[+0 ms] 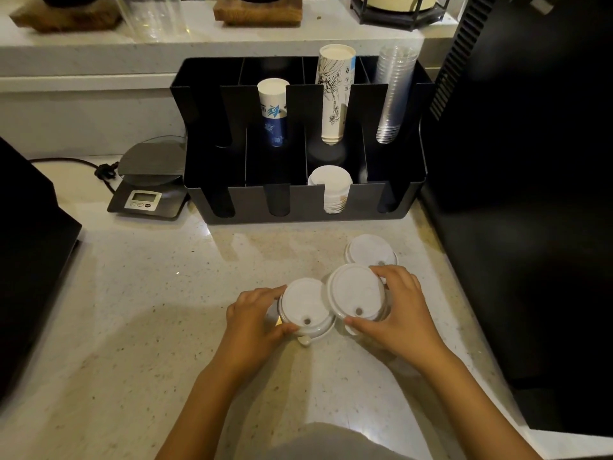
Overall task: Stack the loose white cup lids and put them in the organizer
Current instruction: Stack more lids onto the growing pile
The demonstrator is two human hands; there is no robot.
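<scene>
Two white cup lids lie side by side on the speckled counter in front of me. My left hand (255,320) grips the left lid (303,305), which rests on another lid beneath it. My right hand (403,310) holds the right lid (356,292), tilted slightly, its edge over the left one. A third loose lid (370,250) lies flat just behind my right hand. The black organizer (298,202) stands further back. Its front row holds a stack of white lids (330,185) in the third slot from the left.
The organizer's back row holds a blue-patterned paper cup stack (273,111), a drawn-pattern cup stack (335,94) and clear plastic cups (394,94). A digital scale (149,184) sits left of it. Dark machines flank the counter at left (30,254) and right (524,194).
</scene>
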